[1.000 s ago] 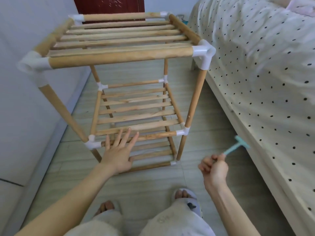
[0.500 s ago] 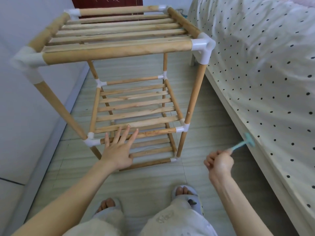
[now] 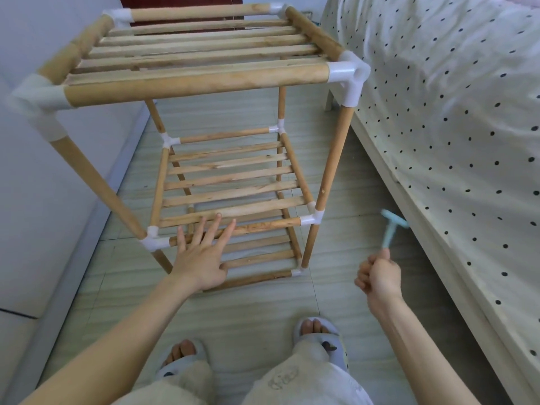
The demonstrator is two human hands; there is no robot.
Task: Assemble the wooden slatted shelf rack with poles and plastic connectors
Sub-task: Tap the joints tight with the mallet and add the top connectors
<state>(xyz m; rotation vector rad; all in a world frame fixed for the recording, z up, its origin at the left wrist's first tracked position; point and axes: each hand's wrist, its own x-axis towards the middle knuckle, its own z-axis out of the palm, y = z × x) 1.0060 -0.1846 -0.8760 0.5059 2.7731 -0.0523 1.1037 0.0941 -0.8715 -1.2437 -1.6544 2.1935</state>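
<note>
Between the left wall and the bed, the wooden rack (image 3: 204, 135) stands upright on the tiled floor (image 3: 257, 311), three slatted tiers joined by poles and white plastic connectors (image 3: 349, 78). Left hand (image 3: 201, 258), fingers straight and spread, lies flat against the near rail of the middle tier. Right hand (image 3: 378, 276), well apart to the right, grips the handle of a small light-blue hammer (image 3: 391, 229), head raised. Bed (image 3: 455, 118) with dotted cover occupies the right side.
</note>
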